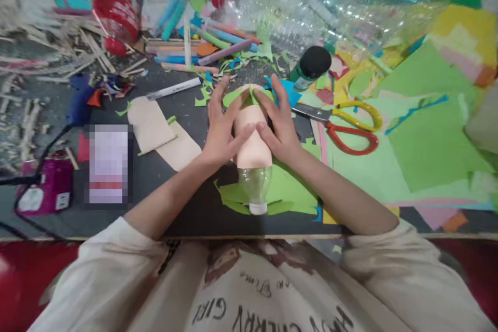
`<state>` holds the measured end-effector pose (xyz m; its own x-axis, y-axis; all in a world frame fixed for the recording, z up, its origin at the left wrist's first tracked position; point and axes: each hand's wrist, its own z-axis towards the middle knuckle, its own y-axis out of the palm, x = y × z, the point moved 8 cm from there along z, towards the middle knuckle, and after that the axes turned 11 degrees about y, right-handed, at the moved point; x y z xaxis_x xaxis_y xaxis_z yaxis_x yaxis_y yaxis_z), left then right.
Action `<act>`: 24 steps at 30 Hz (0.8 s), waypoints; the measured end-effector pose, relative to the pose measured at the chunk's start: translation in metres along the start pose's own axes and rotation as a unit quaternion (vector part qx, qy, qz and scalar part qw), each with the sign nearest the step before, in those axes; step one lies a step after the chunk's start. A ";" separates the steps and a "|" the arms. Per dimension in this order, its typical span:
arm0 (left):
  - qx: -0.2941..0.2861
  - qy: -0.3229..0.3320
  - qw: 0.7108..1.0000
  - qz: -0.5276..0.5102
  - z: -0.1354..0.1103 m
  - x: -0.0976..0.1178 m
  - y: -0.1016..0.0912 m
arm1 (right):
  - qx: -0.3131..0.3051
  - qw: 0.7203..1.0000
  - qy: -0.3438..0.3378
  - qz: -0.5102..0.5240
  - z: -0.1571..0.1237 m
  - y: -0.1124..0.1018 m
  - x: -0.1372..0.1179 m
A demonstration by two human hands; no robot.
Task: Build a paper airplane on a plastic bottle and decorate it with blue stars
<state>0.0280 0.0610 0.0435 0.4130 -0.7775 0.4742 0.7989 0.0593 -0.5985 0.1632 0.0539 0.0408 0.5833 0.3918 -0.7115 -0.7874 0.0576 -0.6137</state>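
Observation:
A clear plastic bottle lies on the table with its white cap towards me. Pale peach paper is wrapped around its body. My left hand grips the bottle's left side and my right hand its right side. Both thumbs press on the peach paper and nearly meet. At the bottle's far end, my index fingers touch a cut green paper piece. Beneath the bottle lies a larger green sheet. Scissors with red and yellow handles rest right of my right hand.
Peach paper cutouts, a white marker, a blue glue gun and a blurred-out rectangle lie left. A dark-capped jar stands beyond my right hand. Coloured paper covers the right; plastic bottles crowd the back.

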 end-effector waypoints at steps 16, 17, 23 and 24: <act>0.023 0.012 0.999 -0.020 -0.001 0.009 -0.008 | 0.102 0.993 -0.063 0.005 -0.006 -0.020 -0.026; 0.021 0.011 0.999 -0.024 0.000 0.009 -0.008 | 0.098 0.993 -0.068 0.007 -0.006 -0.019 -0.028; 0.022 0.003 1.000 -0.020 -0.002 0.007 -0.008 | 0.077 0.995 -0.058 0.001 -0.006 -0.016 -0.021; 0.025 0.004 0.999 -0.020 -0.003 0.006 -0.008 | 0.075 0.996 -0.053 0.003 -0.006 -0.015 -0.019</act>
<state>0.0229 0.0542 0.0493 0.3776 -0.7846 0.4917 0.8352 0.0593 -0.5468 0.1651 0.0396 0.0617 0.5610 0.4868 -0.6695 -0.8159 0.1887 -0.5465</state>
